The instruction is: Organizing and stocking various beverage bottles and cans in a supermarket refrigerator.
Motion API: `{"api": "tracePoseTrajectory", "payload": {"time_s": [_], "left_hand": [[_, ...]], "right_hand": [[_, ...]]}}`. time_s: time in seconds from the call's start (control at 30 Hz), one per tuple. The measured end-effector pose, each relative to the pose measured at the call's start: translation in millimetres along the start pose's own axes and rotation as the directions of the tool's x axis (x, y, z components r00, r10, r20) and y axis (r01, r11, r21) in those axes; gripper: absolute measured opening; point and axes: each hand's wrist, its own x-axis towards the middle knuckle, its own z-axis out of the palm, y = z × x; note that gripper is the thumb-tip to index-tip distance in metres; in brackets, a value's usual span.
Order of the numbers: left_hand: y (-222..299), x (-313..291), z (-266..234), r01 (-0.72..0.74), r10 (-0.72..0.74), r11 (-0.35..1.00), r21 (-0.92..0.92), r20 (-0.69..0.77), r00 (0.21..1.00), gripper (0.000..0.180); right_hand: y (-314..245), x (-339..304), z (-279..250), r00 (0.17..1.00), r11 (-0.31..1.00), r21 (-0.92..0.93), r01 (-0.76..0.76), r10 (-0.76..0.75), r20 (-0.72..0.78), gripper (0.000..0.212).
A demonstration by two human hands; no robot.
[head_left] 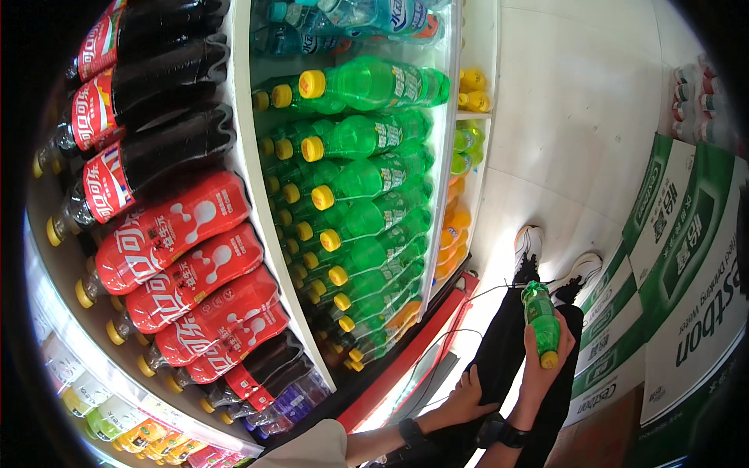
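Looks like the holding step: R hand (537, 377) is wrapped round a green bottle (540, 310), above the dark trousers (491, 347) & well apart from the shelf bottles (378, 179); next move prob. calls for a steady grip. L hand (462, 402) is loosely open, nothing vis. in it. Held bottle's underside & rear shelf bottles are hidden, boxes (686, 288) at far R cut off.

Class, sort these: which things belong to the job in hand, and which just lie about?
In the job:
right hand
yellow-capped green bottle it holds
probably, matching shelved green bottles

Just about:
dark soda bottles
green-and-white cartons
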Motion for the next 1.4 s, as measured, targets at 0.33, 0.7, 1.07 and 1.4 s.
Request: {"api": "tracePoseTrajectory", "payload": {"time_s": [0.33, 0.7, 1.07, 1.4], "left_hand": [[-16.8, 14.3, 6.3, 0.025, -0.025, 1.0, 0.006, -0.027, 0.999, 0.134], [-14.6, 25.2, -28.7, -0.002, 0.006, 0.996, 0.092, -0.043, 0.999, 0.119], [93.9, -53.5, -159.8, -0.278, 0.236, 0.952, -0.127, -0.275, 0.932, 0.07], [139.0, -54.1, -178.2, -0.341, 0.289, 0.921, -0.189, -0.256, 0.923, 0.052]], "right_hand": [[-24.7, -3.1, 0.3, 0.994, 0.995, -0.007, 0.104, -0.104, -0.027, 0.054], [-65.3, -20.1, 2.4, 0.965, 0.966, -0.038, 0.256, -0.258, -0.041, 0.057], [-128.7, 21.9, -4.7, 0.956, 0.957, -0.024, 0.29, -0.289, 0.041, 0.059], [-169.4, 67.5, -25.0, 0.928, 0.929, -0.067, 0.363, -0.367, -0.061, 0.056]]}}
